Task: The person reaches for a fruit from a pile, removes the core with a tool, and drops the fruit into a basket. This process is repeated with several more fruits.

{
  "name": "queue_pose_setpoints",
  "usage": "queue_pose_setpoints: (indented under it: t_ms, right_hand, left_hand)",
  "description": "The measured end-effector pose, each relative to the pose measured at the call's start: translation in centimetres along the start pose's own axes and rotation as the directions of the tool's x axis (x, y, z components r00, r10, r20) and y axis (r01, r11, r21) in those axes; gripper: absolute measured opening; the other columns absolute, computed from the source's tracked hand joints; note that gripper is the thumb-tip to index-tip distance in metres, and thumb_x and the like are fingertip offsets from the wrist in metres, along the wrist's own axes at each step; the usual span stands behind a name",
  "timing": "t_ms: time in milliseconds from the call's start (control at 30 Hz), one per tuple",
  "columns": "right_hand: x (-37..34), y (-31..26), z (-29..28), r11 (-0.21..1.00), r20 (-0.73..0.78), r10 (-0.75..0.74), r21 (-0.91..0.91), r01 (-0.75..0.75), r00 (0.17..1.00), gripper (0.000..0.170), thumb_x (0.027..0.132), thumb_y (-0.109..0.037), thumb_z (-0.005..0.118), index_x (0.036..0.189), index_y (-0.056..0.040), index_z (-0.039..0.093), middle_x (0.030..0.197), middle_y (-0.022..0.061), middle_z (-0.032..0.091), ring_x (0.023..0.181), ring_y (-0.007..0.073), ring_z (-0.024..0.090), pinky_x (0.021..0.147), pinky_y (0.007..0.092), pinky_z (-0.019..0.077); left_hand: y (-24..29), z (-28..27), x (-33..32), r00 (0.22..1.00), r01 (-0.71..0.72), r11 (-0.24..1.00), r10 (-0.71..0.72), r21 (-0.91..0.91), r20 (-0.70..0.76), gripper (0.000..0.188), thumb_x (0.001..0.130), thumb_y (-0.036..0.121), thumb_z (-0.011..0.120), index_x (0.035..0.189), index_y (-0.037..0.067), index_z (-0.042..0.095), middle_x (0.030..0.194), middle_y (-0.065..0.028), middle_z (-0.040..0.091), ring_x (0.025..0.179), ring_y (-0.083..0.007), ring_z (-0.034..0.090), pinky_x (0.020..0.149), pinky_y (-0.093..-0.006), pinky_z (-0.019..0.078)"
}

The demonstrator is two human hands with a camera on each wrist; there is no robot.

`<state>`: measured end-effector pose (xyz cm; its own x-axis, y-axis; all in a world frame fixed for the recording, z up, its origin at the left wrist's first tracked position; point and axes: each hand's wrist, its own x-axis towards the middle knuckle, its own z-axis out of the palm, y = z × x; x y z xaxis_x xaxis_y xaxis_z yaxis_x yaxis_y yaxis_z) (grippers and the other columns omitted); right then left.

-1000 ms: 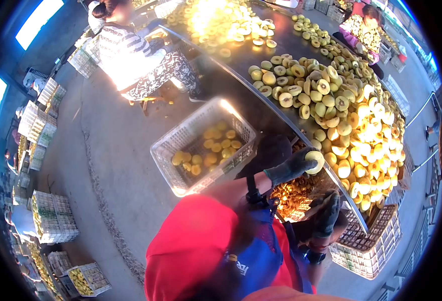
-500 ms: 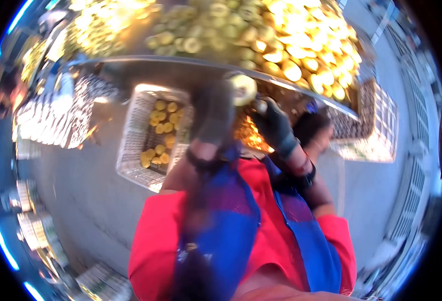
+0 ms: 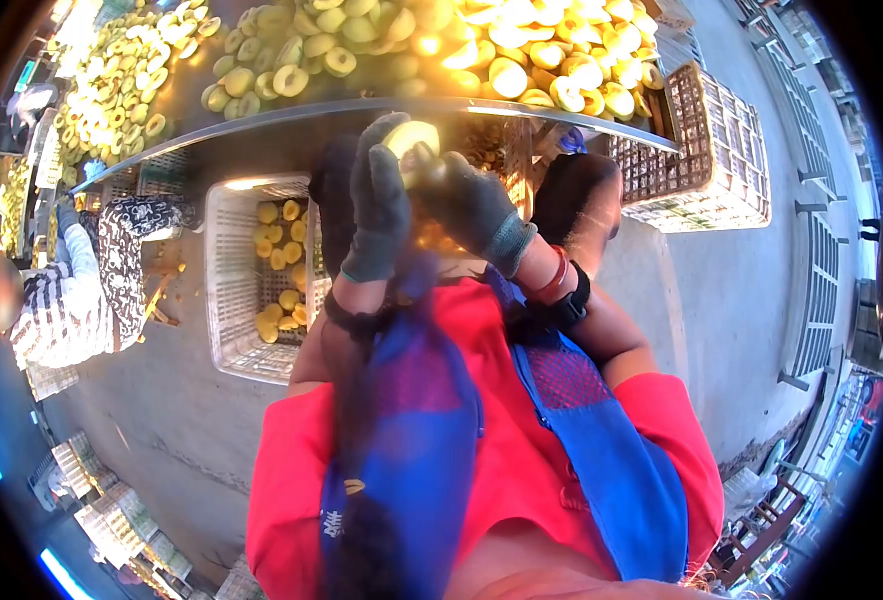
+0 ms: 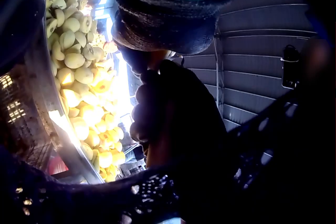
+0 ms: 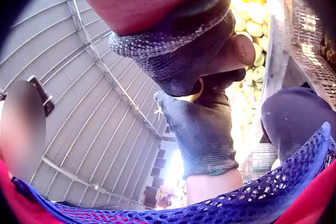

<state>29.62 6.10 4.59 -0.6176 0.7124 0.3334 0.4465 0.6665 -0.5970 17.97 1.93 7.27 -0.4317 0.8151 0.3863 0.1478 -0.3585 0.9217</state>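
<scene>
My gloved left hand (image 3: 376,205) holds a yellow peach half (image 3: 413,138) up in front of the table edge. My gloved right hand (image 3: 469,208) meets it from the other side, fingertips right at the fruit. In the right wrist view, a yellow rim of the peach half (image 5: 195,94) shows between the right hand (image 5: 181,56) and the left hand (image 5: 202,129); the right thumb is bare and stretched out. The left wrist view is dark, with the right hand (image 4: 178,108) curled below the left cuff. What the right fingers enclose is hidden; I cannot tell whether they grip a tool.
Heaped peach halves (image 3: 551,55) cover the metal table (image 3: 261,128) ahead. A white crate (image 3: 223,290) with some halves stands on the floor at left, and another crate (image 3: 736,160) at right. Beyond the left crate sits a person in a striped top (image 3: 71,310).
The head view has swung round to the right. My left hand has brought the peach half from the table edge to in front of my body, where my right hand has come up to meet it.
</scene>
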Motion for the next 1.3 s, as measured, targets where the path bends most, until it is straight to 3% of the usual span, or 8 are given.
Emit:
queue_pose_setpoints:
  t_ms: [167,333,600,900,1000,1033,1200,1300]
  right_hand:
    - [-0.3,0.9,1.3,0.953,0.008,0.028,0.302,-0.029,1.0,0.019,0.085,-0.022,0.058,0.087,-0.0025,0.055,0.071,0.0121,0.06,0.059,0.0272,0.06,0.054,0.0387,0.0472]
    - [-0.4,-1.2,-2.9,0.197,0.557,0.125,0.797,-0.571,0.821,0.012,0.086,-0.013,0.056,0.094,-0.0033,0.056,0.069,0.0007,0.054,0.057,0.0079,0.052,0.049,0.0258,0.0435]
    - [-0.4,0.0,-3.2,0.268,0.73,0.001,0.659,-0.703,0.684,0.016,0.085,-0.013,0.057,0.098,-0.0031,0.055,0.072,0.0012,0.055,0.055,0.0078,0.051,0.047,0.0212,0.0401]
    - [-0.4,-0.7,-3.9,0.014,0.748,-0.04,0.664,-0.748,0.663,0.02,0.086,-0.016,0.058,0.1,-0.0017,0.056,0.08,0.0042,0.059,0.064,0.0101,0.055,0.052,0.0223,0.0434]
    - [-0.7,-0.5,-2.7,-0.131,0.665,-0.115,0.726,-0.675,0.738,0.026,0.086,-0.018,0.059,0.106,-0.002,0.055,0.087,0.0053,0.06,0.074,0.0114,0.058,0.06,0.0239,0.0463]
    - [-1.0,-0.2,-2.2,-0.109,0.647,-0.113,0.747,-0.656,0.754,0.028,0.086,-0.018,0.06,0.108,-0.0018,0.054,0.089,0.0044,0.059,0.077,0.0108,0.057,0.063,0.024,0.0462]
    - [-1.9,0.5,-1.4,0.407,0.513,0.051,0.773,-0.487,0.857,0.039,0.087,-0.004,0.053,0.125,0.0011,0.048,0.095,0.0028,0.063,0.067,0.0066,0.059,0.058,0.0205,0.049]
    - [-2.8,4.9,3.0,0.001,0.618,0.214,0.774,-0.633,0.756,0.029,0.089,-0.008,0.052,0.116,0.0012,0.052,0.077,-0.0007,0.058,0.053,0.0065,0.053,0.044,0.0206,0.0422]
  left_hand:
    - [0.3,0.6,0.3,0.994,-0.093,0.978,0.102,0.186,-0.038,0.049,0.096,0.039,0.031,0.107,-0.001,0.057,0.099,-0.012,0.061,0.091,-0.021,0.058,0.083,-0.0313,0.0448]
    - [0.2,0.1,0.4,0.992,-0.129,0.966,0.128,0.222,0.021,0.046,0.094,0.038,0.035,0.101,-0.001,0.059,0.097,-0.0124,0.061,0.088,-0.0225,0.059,0.079,-0.0315,0.0465]
    - [-0.4,-0.8,1.0,0.954,-0.257,0.923,0.195,0.285,0.229,0.039,0.09,0.034,0.044,0.098,-0.001,0.06,0.094,-0.011,0.062,0.082,-0.0208,0.061,0.073,-0.0291,0.0491]
    - [-1.2,-0.3,0.8,0.958,0.224,0.967,-0.196,-0.119,0.211,0.05,0.094,0.045,0.038,0.098,0.0,0.058,0.086,-0.0089,0.061,0.073,-0.0159,0.059,0.066,-0.0284,0.0491]
    - [-1.8,-0.8,1.4,0.987,0.134,0.975,-0.148,0.178,0.065,0.06,0.094,0.054,0.028,0.1,0.003,0.059,0.084,-0.0086,0.064,0.072,-0.016,0.06,0.068,-0.0295,0.0489]
    - [-1.4,-0.8,1.6,0.779,0.593,0.722,-0.626,-0.358,0.028,0.059,0.094,0.053,0.027,0.103,0.004,0.058,0.084,-0.0101,0.064,0.07,-0.0184,0.06,0.065,-0.0307,0.0501]
    - [-4.5,-7.3,2.2,0.966,0.159,0.979,-0.129,0.125,-0.223,0.036,0.097,0.029,0.037,0.096,-0.001,0.057,0.093,-0.0114,0.06,0.084,-0.0204,0.058,0.076,-0.0345,0.0477]
    - [-4.6,-13.9,2.6,0.963,0.169,0.52,0.092,0.837,-0.252,0.033,0.095,0.034,0.042,0.098,0.005,0.059,0.091,-0.0152,0.062,0.087,-0.0312,0.06,0.076,-0.0374,0.0466]
